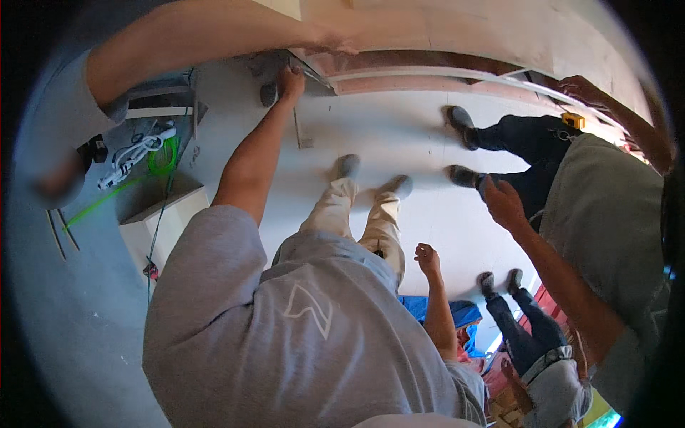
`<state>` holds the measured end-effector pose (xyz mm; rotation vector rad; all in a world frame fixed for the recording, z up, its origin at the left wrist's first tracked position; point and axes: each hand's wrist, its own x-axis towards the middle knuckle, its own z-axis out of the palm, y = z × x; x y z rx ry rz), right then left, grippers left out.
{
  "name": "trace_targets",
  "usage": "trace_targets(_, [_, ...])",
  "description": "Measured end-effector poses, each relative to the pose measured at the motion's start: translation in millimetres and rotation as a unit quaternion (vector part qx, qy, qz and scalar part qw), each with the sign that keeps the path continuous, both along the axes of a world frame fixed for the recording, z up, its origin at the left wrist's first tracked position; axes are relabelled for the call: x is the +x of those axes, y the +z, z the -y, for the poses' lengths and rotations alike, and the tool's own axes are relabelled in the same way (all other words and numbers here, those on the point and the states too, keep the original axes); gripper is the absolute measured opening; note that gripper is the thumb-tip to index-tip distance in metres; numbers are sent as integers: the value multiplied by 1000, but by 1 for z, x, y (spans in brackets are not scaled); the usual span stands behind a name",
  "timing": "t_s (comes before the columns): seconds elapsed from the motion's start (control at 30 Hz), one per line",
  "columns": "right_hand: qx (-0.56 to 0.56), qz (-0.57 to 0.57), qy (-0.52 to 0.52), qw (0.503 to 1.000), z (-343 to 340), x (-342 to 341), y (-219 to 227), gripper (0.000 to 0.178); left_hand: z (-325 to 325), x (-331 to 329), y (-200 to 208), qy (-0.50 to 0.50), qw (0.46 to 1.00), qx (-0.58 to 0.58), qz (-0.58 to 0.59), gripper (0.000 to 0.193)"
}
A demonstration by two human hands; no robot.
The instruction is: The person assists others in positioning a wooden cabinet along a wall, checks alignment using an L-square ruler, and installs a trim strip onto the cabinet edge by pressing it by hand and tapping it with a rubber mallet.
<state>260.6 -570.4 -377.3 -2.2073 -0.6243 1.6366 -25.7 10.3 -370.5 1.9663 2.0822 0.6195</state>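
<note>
In the head view, a long tan panel [457, 30] with a pale frame strip [428, 72] along its near side is seen beyond the feet. Its long axis is laid left to right across the top, bowed by the lens. The left hand [290, 83] is clearly the nearer one: it is raised to the panel's left end, fingers bent at the corner; whether its grip is closed around the edge cannot be told. The right hand [427, 260] is held well apart, low beside the body, its grip empty and fingers loosely curled.

The panel's left end is also reached over by a co-worker's forearm [207, 32]; at its right end another co-worker's hand [581, 90] is placed. Between panel and shoes [348, 165], pale floor [378, 118] is left. That space is bounded on the right by dark shoes [462, 175], on the left by a pale box [168, 214] and a white cable [135, 157].
</note>
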Motion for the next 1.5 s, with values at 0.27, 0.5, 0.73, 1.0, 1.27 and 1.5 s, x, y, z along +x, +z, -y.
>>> trace_targets(0.27, [29, 46, 32, 998, -27, -4, 31, 29, -59, -83, 9, -181, 921, -318, 132, 37])
trace_targets(0.5, [-19, 20, 59, 998, -18, -13, 23, 29, -124, -54, -9, -440, 892, -101, 27, 42])
trace_targets(0.73, [110, 343, 512, 780, -273, 41, 112, 27, -84, -47, 23, -331, 915, -203, -104, 49])
trace_targets(1.0, [310, 469, 664, 493, -439, 26, 66, 24, -85, -13, 12, -330, 907, -219, -141, 39])
trace_targets(1.27, [381, 510, 725, 262, -518, -37, 20, 31, -91, -40, -14, -356, 907, -225, -13, 31])
trace_targets(1.5, [269, 537, 662, 449, -483, -45, 51, 31, 6, -66, -34, -413, 859, -295, -67, 25])
